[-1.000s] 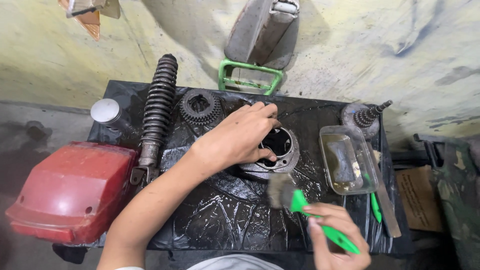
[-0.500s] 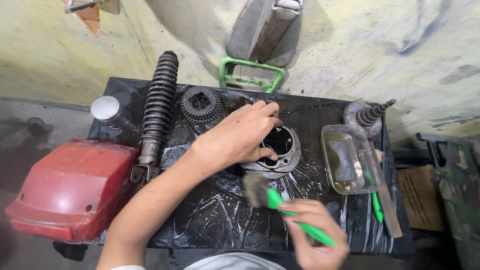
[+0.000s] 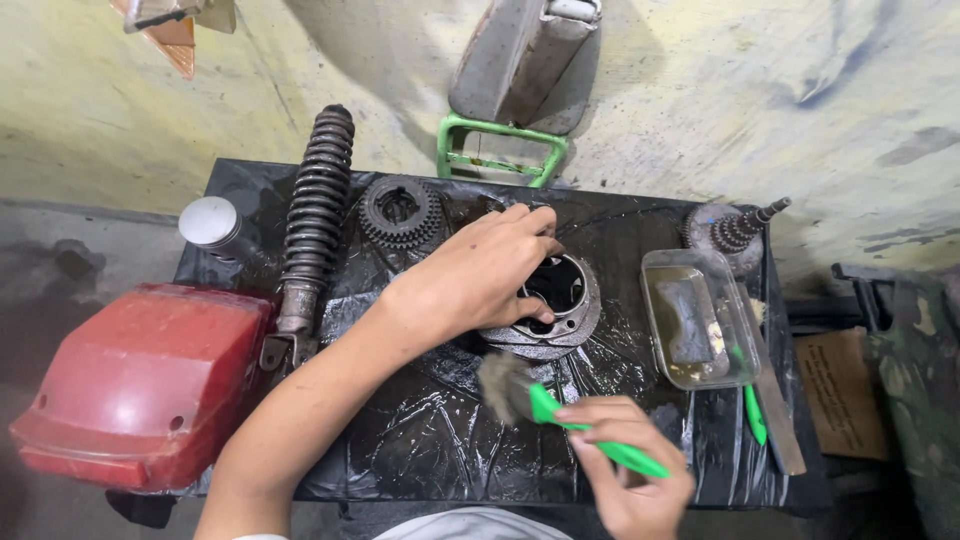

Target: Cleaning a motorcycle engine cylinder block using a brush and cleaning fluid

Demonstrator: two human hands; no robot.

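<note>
Gripping the cylinder (image 3: 550, 305) at mid-desk, the left hand (image 3: 480, 270) closes over its near-left rim. Head view: the right hand (image 3: 625, 455) clasps a green brush (image 3: 560, 410), bristles aimed up-left, just below the cylinder. Brush axis runs diagonally; tray (image 3: 695, 320) crowds the right, while the black desk (image 3: 400, 440) lies bare to the left.

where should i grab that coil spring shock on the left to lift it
Grip the coil spring shock absorber around the middle of its coils, coming from above with fingers across its width. It lies flat, lengthwise away from the person, and the ribbed coils give purchase. The red cover and gear flank it, so its sides are tighter.
</note>
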